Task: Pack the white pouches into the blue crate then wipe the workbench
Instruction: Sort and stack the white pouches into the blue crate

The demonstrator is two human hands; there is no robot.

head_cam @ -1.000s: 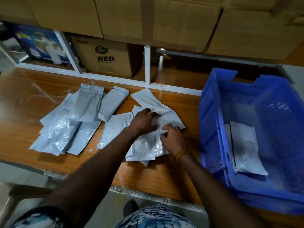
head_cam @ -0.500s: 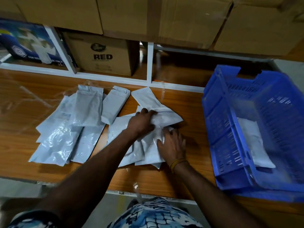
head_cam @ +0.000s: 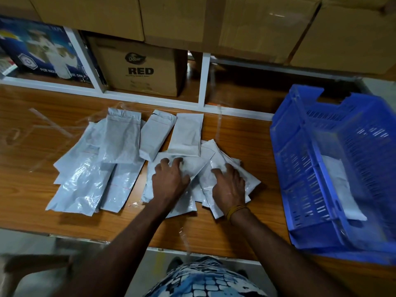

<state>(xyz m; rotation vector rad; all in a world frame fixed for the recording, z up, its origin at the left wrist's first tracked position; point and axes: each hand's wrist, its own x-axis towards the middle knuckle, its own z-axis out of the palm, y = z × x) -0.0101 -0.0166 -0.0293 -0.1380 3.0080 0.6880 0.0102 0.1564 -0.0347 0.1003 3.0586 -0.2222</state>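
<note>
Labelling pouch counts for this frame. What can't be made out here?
- Head view: pouches under the left hand and right hand overlap, so the heap of white plastic pouches can't be counted.
- The blue slatted plastic crate is cut by the right edge; its near wall hides part of the pouch inside.
- Fine print on the brown cardboard box is too small.

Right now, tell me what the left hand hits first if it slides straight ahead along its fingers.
The left hand points up and slightly right; it would likely first meet the upright white pouch just past its fingertips.
</note>
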